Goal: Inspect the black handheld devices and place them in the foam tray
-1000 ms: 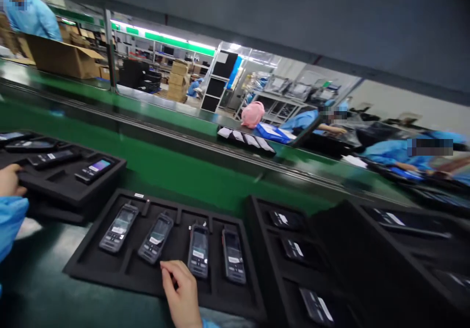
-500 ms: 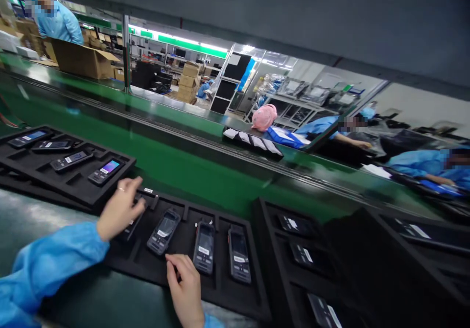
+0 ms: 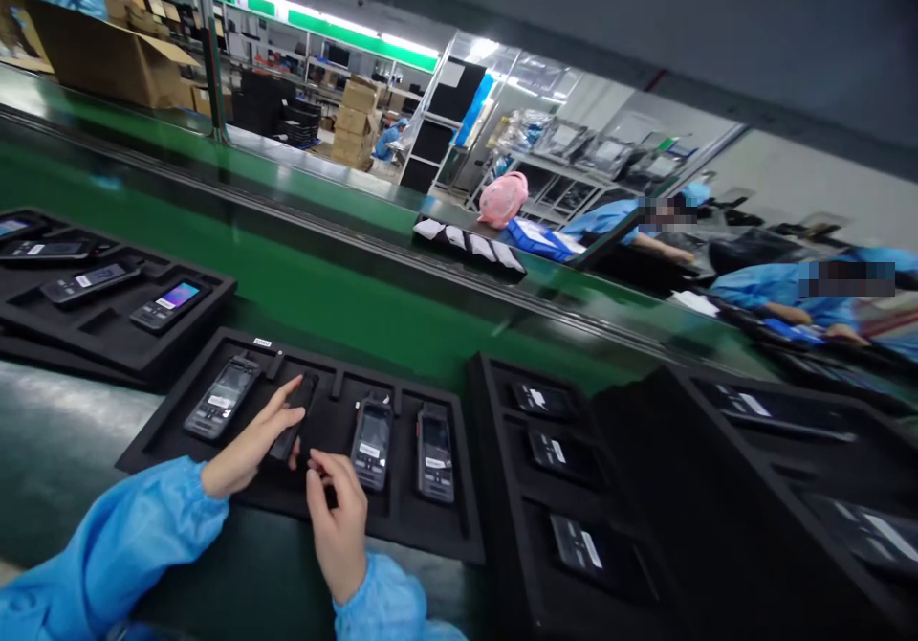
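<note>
Fingers [image 3: 283,409] of the left hand [image 3: 251,445] pinching the second phone [image 3: 293,418] from the left, tipped up on its edge in its slot in the near black tray [image 3: 430,536]. Right hand [image 3: 337,517] just beside it, fingers curled together, fingertips at the phone's lower end. Judged step: lifting or turning this phone out of its slot. Next move likely calling for a firm 2-handed hold and a clean lift, clear of the foam walls.

3 other phones lying flat in the same tray: 1 to the left [image 3: 221,398], 2 to the right [image 3: 373,442]. Second tray of 4 phones [image 3: 121,359] further left, more trays [image 3: 516,564] to the right, green belt [image 3: 322,287] behind.

Against 0.5 s earlier: left hand shifted from the tray's first slot to the second; that phone, then flat and face up, now on edge. Right hand barely moved.
</note>
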### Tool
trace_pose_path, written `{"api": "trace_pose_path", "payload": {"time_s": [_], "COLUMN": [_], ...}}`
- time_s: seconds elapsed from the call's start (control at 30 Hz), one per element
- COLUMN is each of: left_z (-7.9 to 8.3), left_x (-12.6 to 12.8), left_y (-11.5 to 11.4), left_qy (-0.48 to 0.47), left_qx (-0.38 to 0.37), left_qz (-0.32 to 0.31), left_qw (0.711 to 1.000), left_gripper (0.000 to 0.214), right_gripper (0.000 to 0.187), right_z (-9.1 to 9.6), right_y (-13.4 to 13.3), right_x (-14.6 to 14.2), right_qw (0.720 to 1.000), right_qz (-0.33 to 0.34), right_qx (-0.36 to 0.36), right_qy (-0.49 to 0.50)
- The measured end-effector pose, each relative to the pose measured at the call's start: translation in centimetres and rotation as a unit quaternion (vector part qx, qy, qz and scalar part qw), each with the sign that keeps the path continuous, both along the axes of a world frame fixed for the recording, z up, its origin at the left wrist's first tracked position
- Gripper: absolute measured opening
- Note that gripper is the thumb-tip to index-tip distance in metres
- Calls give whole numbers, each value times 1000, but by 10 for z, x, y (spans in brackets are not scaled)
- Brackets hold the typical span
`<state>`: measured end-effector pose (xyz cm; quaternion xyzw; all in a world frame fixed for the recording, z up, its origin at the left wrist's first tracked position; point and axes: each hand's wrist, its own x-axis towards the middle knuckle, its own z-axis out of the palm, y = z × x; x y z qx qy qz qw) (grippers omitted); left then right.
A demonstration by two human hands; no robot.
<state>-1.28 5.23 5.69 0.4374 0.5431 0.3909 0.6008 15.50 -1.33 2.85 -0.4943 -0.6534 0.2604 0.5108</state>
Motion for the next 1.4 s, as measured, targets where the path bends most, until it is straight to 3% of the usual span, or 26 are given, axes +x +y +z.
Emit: {"api": "trace_pose_path", "payload": {"time_s": [0.07, 0.17, 0.37, 0.47, 0.67, 0.8, 1.07, 1.13, 1.2, 1.3, 1.4], "left_z": [4, 6, -9, -13, -13, -12, -5, -3, -3, -5, -7], "left_x": [12, 28, 33, 29, 27, 29, 26, 25, 26, 28, 28], "left_y": [-18, -34, -37, -36, -37, -40, -41, -42, -43, -45, -45], "left_qy": [-135, -202, -140, -110, -99, -116, -130, -142, -149, -152, -159], "left_qx": [-36, -55, 5, 30, 42, 35, 13, 9, 13, 28, 35], "left_qz": [42, 67, 143, 132, 114, 81, 104, 107, 117, 128, 111], "left_qw": [989, 975, 980, 985, 988, 989, 986, 984, 982, 980, 980], "left_gripper": [106, 113, 99, 93, 90, 84, 99, 103, 107, 111, 111], "right_gripper": [24, 24, 21, 15, 35, 35, 32, 39, 46, 59, 84], "right_z": [4, 8, 16, 20, 20, 17, 14, 10, 5, 0, 1], "right_y": [-4, -8, -10, -11, -7, -4, -11, -12, -11, -7, -3], "right_x": [3, 7, 6, 6, 9, 11, 10, 9, 8, 4, 4], "right_qw": [999, 997, 996, 997, 997, 997, 997, 997, 984, 926, 889], "right_qz": [6, 18, 7, 1, 14, 2, 5, 4, 21, 112, 176], "right_qx": [16, 55, 81, 71, 71, 74, 47, 7, -79, -209, -261], "right_qy": [34, 59, 42, 37, 27, 36, 53, 79, 156, 295, 332]}}
